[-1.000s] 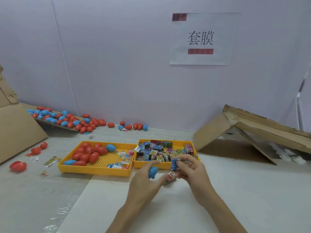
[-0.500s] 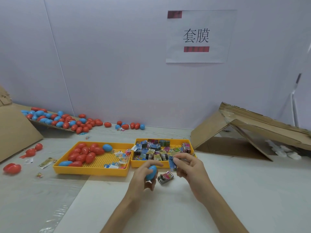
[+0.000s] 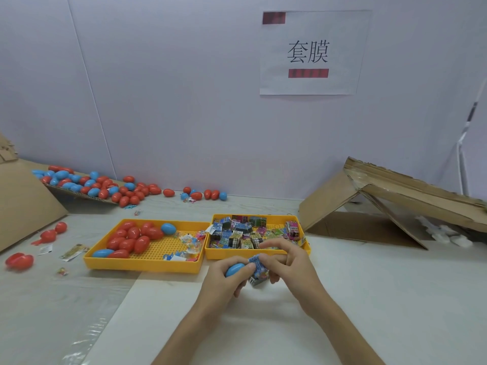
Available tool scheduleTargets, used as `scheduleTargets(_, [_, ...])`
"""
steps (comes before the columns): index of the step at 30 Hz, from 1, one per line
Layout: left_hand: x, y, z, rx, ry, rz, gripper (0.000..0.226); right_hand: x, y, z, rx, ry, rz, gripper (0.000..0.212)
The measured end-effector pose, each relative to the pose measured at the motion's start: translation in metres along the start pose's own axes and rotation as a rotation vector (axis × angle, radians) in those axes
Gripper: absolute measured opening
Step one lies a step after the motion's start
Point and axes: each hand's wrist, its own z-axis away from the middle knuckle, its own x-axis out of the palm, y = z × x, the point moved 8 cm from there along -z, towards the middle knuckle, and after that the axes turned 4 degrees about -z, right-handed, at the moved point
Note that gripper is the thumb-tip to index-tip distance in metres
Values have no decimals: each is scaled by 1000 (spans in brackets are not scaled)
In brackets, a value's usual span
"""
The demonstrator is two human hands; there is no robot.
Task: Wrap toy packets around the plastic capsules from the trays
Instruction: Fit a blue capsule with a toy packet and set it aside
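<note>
Head camera looks forward and down, close above the table (image 3: 369,299).

Bare left grip (image 3: 224,285), right grip (image 3: 293,272), forearms (image 3: 184,330).

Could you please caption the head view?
Left hand holds a blue capsule; right hand pinches a toy packet against it, before a yellow tray.

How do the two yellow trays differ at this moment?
The left tray holds mostly red capsules with a few blue ones, and much of its perforated floor shows. The right tray is packed with printed toy packets, so its floor is nearly hidden. Both are yellow, shallow and sit side by side.
</note>
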Motion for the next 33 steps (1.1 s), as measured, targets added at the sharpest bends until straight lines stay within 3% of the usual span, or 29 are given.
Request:
scheduleTargets(3, [-2, -3, -1, -38, 11, 60, 27, 0, -2, 0, -14, -5, -16, 12])
scheduleTargets(9, [-5, -11, -3, -119, 38, 154, 30, 9, -13, 5, -89, -103, 58, 31])
scheduleTargets(13, [-6, -13, -4, -152, 51, 176, 31, 13, -15, 6, -100, -102, 102, 19])
scheduleTargets(22, [-3, -10, -2, -158, 36, 151, 35, 5, -20, 6, -208, 29, 214, 14])
scheduleTargets(28, [-18, -14, -3, -167, 181, 189, 29, -2, -16, 2, -143, 65, 167, 22])
scheduleTargets(33, [-17, -15, -3, -139, 191, 117, 23, 6, -8, 3, -90, 0, 155, 16])
